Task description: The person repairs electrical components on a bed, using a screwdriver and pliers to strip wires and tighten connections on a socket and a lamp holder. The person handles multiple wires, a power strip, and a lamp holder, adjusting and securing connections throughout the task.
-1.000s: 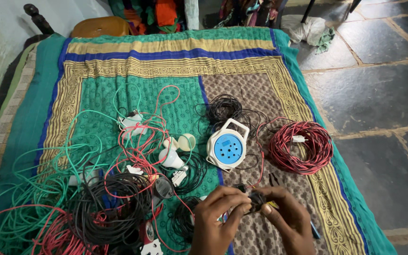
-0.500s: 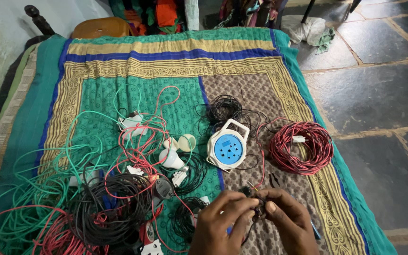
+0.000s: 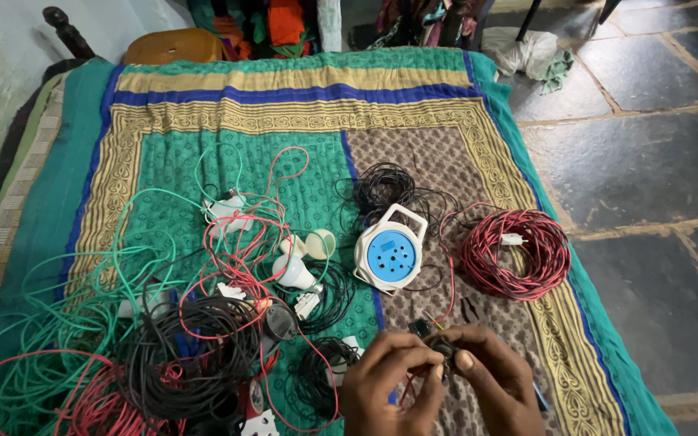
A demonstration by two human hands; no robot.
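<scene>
Your left hand (image 3: 393,379) and right hand (image 3: 498,383) both pinch a small black part (image 3: 443,349), fingers curled tight, near the bed's (image 3: 300,105) front edge.

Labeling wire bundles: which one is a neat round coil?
The red coil at the right edge of the blanket, beside the white-and-blue reel. It is a tight ring; the green wire and black wire lie in loose tangles.

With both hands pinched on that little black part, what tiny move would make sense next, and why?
Probably steady the small black part with the left hand while the right hand turns or presses it. Both hands grip it together above the bedspread, and thin wires stick out of it, so only fine fingertip work fits.
</scene>
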